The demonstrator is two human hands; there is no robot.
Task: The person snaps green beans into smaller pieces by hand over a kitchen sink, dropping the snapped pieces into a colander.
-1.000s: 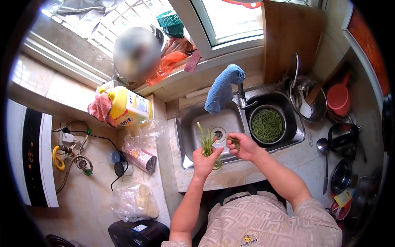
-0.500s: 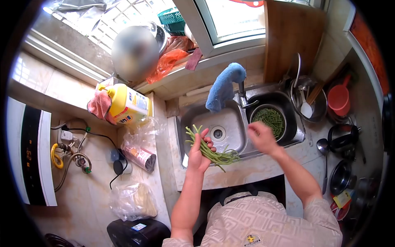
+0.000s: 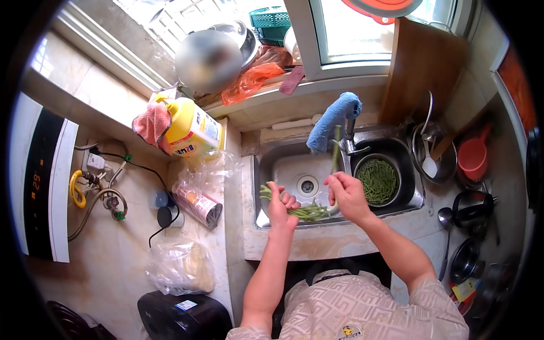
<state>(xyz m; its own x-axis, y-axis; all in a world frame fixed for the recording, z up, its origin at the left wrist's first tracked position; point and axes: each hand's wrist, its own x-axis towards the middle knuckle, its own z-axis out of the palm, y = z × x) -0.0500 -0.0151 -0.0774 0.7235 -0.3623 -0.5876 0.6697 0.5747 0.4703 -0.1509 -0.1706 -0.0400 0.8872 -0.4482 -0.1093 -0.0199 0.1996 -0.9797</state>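
My left hand (image 3: 280, 207) is closed around a bunch of long green beans (image 3: 310, 213), whose ends stick out on both sides above the front of the left sink basin (image 3: 283, 170). Beside it, my right hand (image 3: 347, 195) pinches a single long bean (image 3: 336, 150) that points upward and is smeared by motion. A round metal pot (image 3: 355, 168) full of short cut bean pieces (image 3: 377, 180) sits in the right basin, just right of my right hand. A blue towel (image 3: 334, 123) hangs over the faucet (image 3: 351, 144) behind both hands.
Left of the sink stand a yellow detergent jug (image 3: 192, 127), a pink cloth (image 3: 153, 122) and plastic bags (image 3: 181, 269). To the right are a metal bowl with utensils (image 3: 436, 164), a red plastic scoop (image 3: 473, 156) and a ladle (image 3: 446, 218). A wooden board (image 3: 422, 73) leans behind.
My right hand has come from beside the pot toward the bunch and now pinches a long bean. My left hand still grips the bunch. The camera view has shifted slightly.
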